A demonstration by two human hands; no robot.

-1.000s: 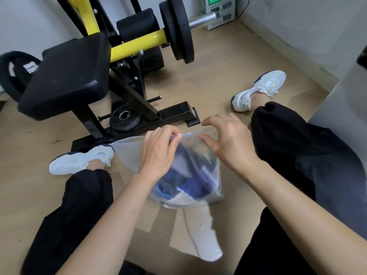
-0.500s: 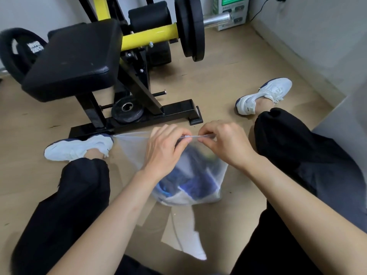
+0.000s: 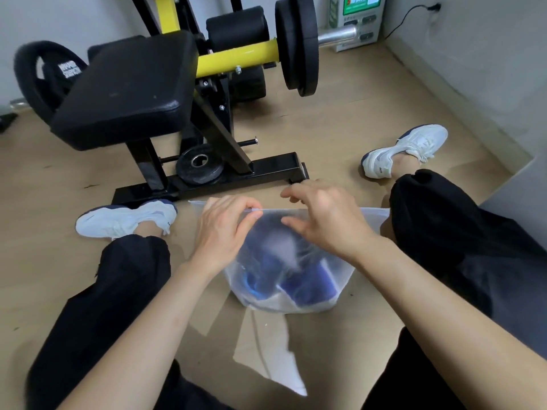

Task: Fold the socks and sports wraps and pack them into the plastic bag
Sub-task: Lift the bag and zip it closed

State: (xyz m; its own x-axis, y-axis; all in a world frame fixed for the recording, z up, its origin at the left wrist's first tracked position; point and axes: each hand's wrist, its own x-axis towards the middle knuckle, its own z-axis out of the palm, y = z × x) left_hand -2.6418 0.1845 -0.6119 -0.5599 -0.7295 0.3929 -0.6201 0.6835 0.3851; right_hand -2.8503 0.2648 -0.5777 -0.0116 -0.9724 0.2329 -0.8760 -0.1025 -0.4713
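A clear zip plastic bag [image 3: 365, 221] lies on the wooden floor between my legs. Blue sports wraps [image 3: 307, 288] and some white fabric show blurred through it. My left hand [image 3: 225, 229] pinches the bag's top edge near its middle. Over the same edge, my right hand [image 3: 325, 220] has thumb and fingers spread apart and grips nothing that I can see. A white sock [image 3: 284, 359] lies flat on the floor just on my side of the bag, partly under it.
A black and yellow weight machine [image 3: 236, 176] stands right behind the bag, with a padded seat [image 3: 127, 90] and a large weight plate [image 3: 296, 45]. My white shoes [image 3: 124, 220] [image 3: 405, 149] flank the bag. A grey wall [image 3: 473, 69] runs along the right.
My right hand has let go of the bag's top edge, and its fingers have spread apart. My left hand keeps its pinch. The view has tilted slightly upward.
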